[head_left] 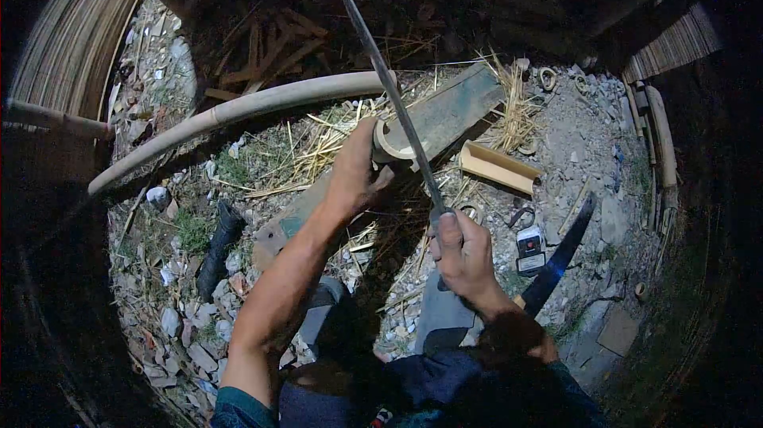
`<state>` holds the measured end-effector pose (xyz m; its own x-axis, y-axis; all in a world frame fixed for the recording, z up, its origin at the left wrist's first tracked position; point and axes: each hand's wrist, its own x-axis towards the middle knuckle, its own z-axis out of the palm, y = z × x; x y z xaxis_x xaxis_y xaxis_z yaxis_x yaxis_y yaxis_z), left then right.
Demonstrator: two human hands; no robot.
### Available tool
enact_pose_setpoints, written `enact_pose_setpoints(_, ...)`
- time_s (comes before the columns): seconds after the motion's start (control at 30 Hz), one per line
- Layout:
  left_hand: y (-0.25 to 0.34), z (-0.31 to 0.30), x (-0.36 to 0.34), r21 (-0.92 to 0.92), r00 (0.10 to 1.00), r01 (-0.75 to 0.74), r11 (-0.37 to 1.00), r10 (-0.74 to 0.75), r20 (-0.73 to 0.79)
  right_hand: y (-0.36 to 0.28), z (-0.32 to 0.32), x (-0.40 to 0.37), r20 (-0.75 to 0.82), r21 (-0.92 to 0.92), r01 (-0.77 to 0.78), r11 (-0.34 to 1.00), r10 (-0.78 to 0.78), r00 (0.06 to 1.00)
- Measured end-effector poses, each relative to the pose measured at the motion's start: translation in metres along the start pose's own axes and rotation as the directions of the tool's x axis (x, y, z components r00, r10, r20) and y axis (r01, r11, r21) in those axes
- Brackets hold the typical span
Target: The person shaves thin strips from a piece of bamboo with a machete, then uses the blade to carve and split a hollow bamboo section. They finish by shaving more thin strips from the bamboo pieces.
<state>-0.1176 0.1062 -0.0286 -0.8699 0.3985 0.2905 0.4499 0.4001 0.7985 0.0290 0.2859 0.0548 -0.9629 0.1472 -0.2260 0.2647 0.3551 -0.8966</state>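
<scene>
Over stony, littered ground (171, 321), your left hand (356, 164) grips a short bamboo tube (387, 150), its open end toward your right side. Your right hand (467, 259) is closed round the handle of a long, narrow blade (367, 40), thumb uppermost, point angled up and away. In view the blade crosses just beside the tube's mouth; with the light this patchy, contact with the rim may or may not be there.

Main risk: your left fingers sit near the edge. A slip off the smooth, round rim, or a roll of the tube in your hold, could carry steel into them. Your bare forearm and knees lie on the near side, so a stroke drawn toward you would have them in its path.

Footing and surroundings: the long plank (465, 106) lies on uneven rubble and could rock if you lean on it. A second, broad blade (563, 257) lies to your right, near a small black device (530, 247); your right elbow or a shifted foot could catch it. Split bamboo (497, 167) and loose straw (517, 114) could slide underfoot.
</scene>
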Motion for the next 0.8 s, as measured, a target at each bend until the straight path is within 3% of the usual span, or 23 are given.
enact_pose_setpoints(0.1, -0.004, 0.002, -0.002, 0.003, 0.998, -0.052, 0.999, 0.052, -0.036, 0.001, 0.001, 0.001, -0.002, 0.017, 0.024, 1.000, -0.024, 1.000)
enact_pose_setpoints(0.2, 0.015, -0.009, 0.004, 0.019, 1.000, 0.018, 1.000, -0.018, 0.021, -0.009, -0.003, -0.006, -0.050, -0.025, 0.104, 0.994, -0.105, 0.993)
enact_pose_setpoints(0.3, 0.022, -0.009, 0.001, -0.010, 0.996, 0.079, 0.997, -0.078, 0.053, -0.011, -0.007, 0.002, 0.007, -0.113, -0.047, 0.992, 0.048, 0.999)
enact_pose_setpoints(0.33, 0.023, -0.012, 0.001, -0.002, 0.997, 0.071, 0.998, -0.070, 0.042, -0.014, -0.008, 0.003, 0.008, -0.112, -0.031, 0.993, 0.032, 0.999)
enact_pose_setpoints(0.4, 0.023, -0.015, -0.001, -0.091, 0.975, 0.205, 0.974, -0.196, 0.104, -0.012, -0.005, 0.000, 0.014, -0.068, 0.112, 0.991, -0.111, 0.994)
enact_pose_setpoints(0.43, 0.030, -0.023, 0.004, -0.079, 0.995, 0.089, 0.993, -0.086, 0.049, -0.014, -0.007, -0.003, -0.021, -0.081, 0.155, 0.985, -0.157, 0.987)
enact_pose_setpoints(0.47, 0.041, -0.028, 0.009, -0.008, 0.988, 0.135, 0.991, -0.134, 0.072, -0.010, -0.005, 0.000, -0.005, -0.073, 0.132, 0.989, -0.132, 0.991)
enact_pose_setpoints(0.53, 0.033, -0.029, 0.009, -0.120, 0.898, 0.357, 0.926, -0.305, 0.317, -0.010, -0.003, 0.018, 0.022, -0.157, -0.067, 0.985, 0.072, 0.997)
enact_pose_setpoints(0.57, 0.026, -0.025, 0.002, -0.117, 0.907, 0.336, 0.934, -0.288, 0.305, 0.007, 0.006, 0.025, -0.047, -0.109, 0.046, 0.993, -0.052, 0.998)
enact_pose_setpoints(0.63, 0.021, -0.017, -0.016, 0.209, 1.000, 0.019, 0.978, -0.014, -0.024, 0.004, 0.003, 0.036, -0.059, -0.098, 0.085, 0.992, -0.091, 0.994)
enact_pose_setpoints(0.67, 0.017, -0.026, -0.017, 0.145, 0.997, 0.008, 0.989, 0.002, -0.072, 0.007, 0.004, 0.029, -0.050, -0.081, 0.077, 0.994, -0.081, 0.995)
enact_pose_setpoints(0.73, 0.037, -0.049, 0.000, 0.275, 0.961, -0.194, 0.942, 0.239, -0.140, 0.006, 0.002, 0.027, -0.055, -0.013, 0.074, 0.997, -0.075, 0.996)
enact_pose_setpoints(0.8, 0.052, -0.054, 0.010, 0.296, 0.952, -0.259, 0.919, 0.295, -0.083, -0.002, -0.001, 0.025, 0.033, 0.045, -0.013, 0.999, 0.011, 0.999)
